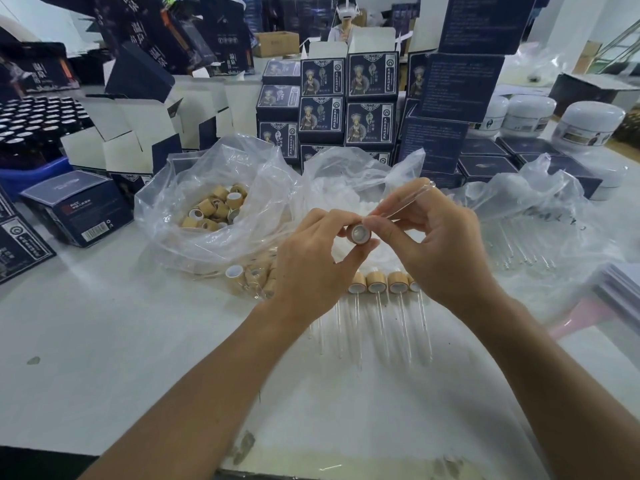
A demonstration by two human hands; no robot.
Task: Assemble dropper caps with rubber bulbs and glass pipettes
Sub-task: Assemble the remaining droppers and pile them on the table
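Both hands up over the tabletop (104,341), centre of view. Left hand (311,258) pinches a bamboo-look dropper cap (358,233) btwn thumb & curled fingers, open end facing the camera, white liner visible inside. Right hand (436,244) pinches a glass pipette (405,202) w/ thumb & forefinger; pipette angles up & away to the right, its lower end at the cap's rim, prob. just touching, hard to tell as fingers cover the joint.

Below the hands, a row of finished droppers (377,284) lies on the tabletop, caps side by side, glass stems pointing toward the camera. Left: clear bag of loose caps (216,206). Behind the hands: bag of white bulbs (346,199). Right: bag of pipettes (526,237). Dark blue boxes (346,105) stacked behind; white jars (588,126) far right.
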